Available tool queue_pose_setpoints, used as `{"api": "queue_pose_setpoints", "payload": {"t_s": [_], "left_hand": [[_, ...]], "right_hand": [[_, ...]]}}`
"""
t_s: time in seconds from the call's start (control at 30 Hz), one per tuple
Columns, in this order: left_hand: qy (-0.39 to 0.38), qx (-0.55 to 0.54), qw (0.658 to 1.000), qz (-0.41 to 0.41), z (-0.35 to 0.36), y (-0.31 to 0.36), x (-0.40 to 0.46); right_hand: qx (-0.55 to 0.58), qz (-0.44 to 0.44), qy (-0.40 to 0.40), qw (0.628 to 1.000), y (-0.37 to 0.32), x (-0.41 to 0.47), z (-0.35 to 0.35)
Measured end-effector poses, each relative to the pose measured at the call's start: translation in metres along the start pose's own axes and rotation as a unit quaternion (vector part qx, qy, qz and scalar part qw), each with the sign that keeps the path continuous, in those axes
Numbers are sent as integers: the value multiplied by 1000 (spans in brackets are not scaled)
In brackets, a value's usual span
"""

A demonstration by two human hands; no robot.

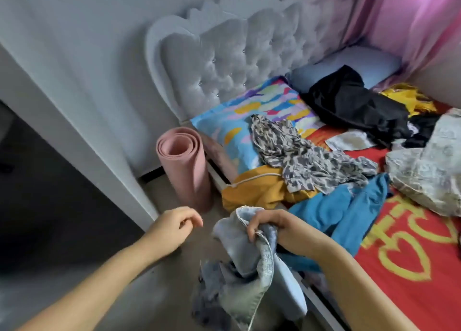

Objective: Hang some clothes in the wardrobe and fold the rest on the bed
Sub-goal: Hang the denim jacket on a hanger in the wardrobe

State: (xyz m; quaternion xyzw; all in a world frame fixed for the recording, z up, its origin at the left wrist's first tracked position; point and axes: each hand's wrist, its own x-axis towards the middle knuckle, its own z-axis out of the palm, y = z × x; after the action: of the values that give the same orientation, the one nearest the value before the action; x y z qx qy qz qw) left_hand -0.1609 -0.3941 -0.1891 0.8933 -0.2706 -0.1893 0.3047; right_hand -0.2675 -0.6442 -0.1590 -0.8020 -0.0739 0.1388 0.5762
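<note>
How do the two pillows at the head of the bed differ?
The colourful pillow has bright multicoloured patches on blue; the plain pillow is one pale lilac-blue. The colourful one lies nearer the bed's edge with a leopard-print garment on it; the plain one sits farther back, partly under a black garment. Both rest against the tufted headboard.

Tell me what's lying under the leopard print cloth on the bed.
The leopard print cloth lies over a colourful pillow, a mustard garment and a blue garment. Whatever else sits beneath it is covered.
</note>
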Motion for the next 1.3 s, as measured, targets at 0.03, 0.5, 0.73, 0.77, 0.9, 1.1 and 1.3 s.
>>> {"api": "queue_pose_setpoints", "payload": {"t_s": [0.03, 0.5, 0.73, 0.77, 0.9, 1.1, 1.3], "left_hand": [[36, -18, 999, 22, -12, 2, -5], [126, -68, 990, -1, -82, -2, -70], [240, -182, 951, -69, -98, 13, -97], [250, -182, 948, -69, -103, 14, -105], [285, -84, 953, -62, -114, 1, -141], [262, -61, 961, -66, -109, -46, -197], [203, 18, 958, -203, -131, -114, -244]], "right_hand": [[5, -9, -23, 1000, -13, 8, 11], [133, 22, 46, 990, -72, 80, 44], [-179, -83, 35, 980, -87, 95, 108], [-151, -90, 57, 983, -89, 99, 108], [-24, -117, 61, 991, -119, 113, 97], [12, -128, 24, 991, -179, 138, 121], [-39, -139, 52, 988, -204, 170, 166]]}}
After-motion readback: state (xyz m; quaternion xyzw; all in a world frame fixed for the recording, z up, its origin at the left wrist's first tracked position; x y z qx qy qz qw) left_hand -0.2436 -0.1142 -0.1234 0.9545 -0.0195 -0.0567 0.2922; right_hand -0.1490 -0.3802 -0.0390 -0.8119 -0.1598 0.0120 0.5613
